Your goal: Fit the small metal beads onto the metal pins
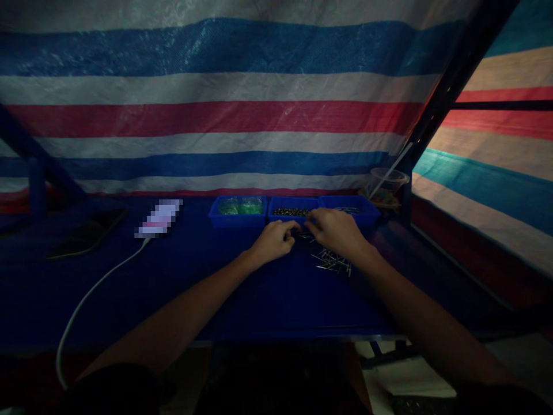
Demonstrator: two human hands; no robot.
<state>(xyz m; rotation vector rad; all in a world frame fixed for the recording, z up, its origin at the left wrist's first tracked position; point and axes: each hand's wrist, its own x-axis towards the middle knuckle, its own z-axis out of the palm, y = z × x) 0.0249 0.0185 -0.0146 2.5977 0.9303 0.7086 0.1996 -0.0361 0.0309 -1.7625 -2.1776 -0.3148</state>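
Note:
My left hand [274, 240] is closed in a pinch just in front of the middle blue bin [276, 218]. Whatever its fingertips hold is too small and dark to make out. Close by on the right, my right hand [336, 231] is also pinched, its fingertips hidden or too dim to show what is in them. Several thin metal pins [332, 262] lie in a loose pile on the table below my right hand, and a few more lie between the hands. Small metallic pieces [290, 211] fill the middle bin. Thin pins also show in the right blue bin [369, 216].
A left blue bin [237, 221] holds green contents in clear bags. Farther left are a lit phone [159, 219] with a white cable [93, 285] and a dark flat device [88, 233]. A clear plastic cup [389, 181] stands behind the right bin. Striped sheeting [216, 118] hangs behind.

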